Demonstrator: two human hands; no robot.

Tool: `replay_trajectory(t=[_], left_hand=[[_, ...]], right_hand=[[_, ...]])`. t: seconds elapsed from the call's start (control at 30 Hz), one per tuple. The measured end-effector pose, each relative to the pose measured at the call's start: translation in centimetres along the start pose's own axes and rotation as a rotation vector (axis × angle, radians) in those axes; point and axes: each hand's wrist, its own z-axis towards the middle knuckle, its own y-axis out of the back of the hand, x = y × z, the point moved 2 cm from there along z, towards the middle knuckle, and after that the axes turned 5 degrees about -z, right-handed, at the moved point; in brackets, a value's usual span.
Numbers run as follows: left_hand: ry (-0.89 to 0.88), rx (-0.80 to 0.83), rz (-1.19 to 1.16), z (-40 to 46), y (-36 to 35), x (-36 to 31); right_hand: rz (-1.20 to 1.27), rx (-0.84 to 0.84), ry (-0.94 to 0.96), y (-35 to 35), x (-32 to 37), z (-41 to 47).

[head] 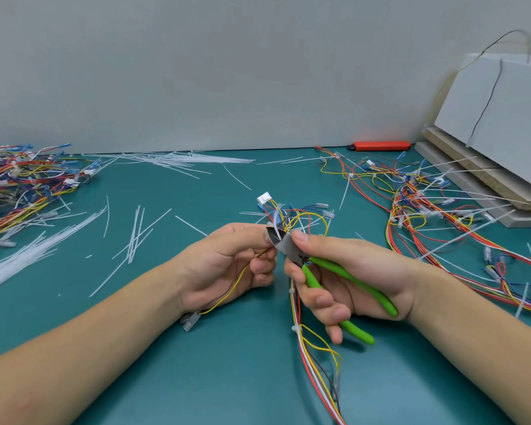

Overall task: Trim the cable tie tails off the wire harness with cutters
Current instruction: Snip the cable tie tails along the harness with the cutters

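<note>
No bins or trays in view; everything lies loose on the green mat.

My left hand has its fingers curled around the wire harness, pinching it just below the cutter head. A yellow and a dark wire run out under my palm to a clear terminal sleeve lying on the mat. The rest of the harness runs down from between my hands toward the bottom edge, with 2 white ties visible on it, and fans upward to a white connector.

My right hand grips the green-handled cutters: thumb on top of the steel head, fingers wrapped around the lower handle. The handles stand spread apart. The blades sit against my left thumb at a white cable tie tail that sticks up there; whether the blades are around it or just beside it I cannot tell, since my fingers cover the cut point.

Loose white offcuts are scattered over the left and middle of the mat. A pile of harnesses at left is cut off by the frame edge. Another tangle of harnesses at right has long tails on its ties. Stacked boards lean at the right, partly out of frame. A red tool lies against the wall; its type is unclear.
</note>
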Motion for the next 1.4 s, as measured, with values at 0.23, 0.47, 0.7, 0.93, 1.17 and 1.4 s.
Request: replay_trajectory(t=[0.23,0.47,0.7,0.93,1.17,1.4], left_hand=[[0.011,0.018,0.042,0.1,-0.2,0.0],[0.024,0.019,0.065,0.0,-0.1,-0.1],[0.026,0.005,0.055,0.1,-0.1,0.0],[0.025,0.017,-0.003,0.1,0.1,0.1],[0.0,0.012,0.034,0.1,-0.1,0.0],[0.021,-0.002,0.064,0.1,-0.2,-0.1]], right_hand=[[0.032,0.036,0.025,0.6,-0.3,-0.1],[0.027,0.038,0.04,0.7,-0.3,-0.1],[0.028,0.041,0.039,0.7,-0.3,-0.1],[-0.023,0.019,0.031,-0.2,0.0,-0.1],[0.003,0.022,0.029,-0.1,-0.1,0.0],[0.059,0.052,0.017,0.8,-0.4,0.0]])
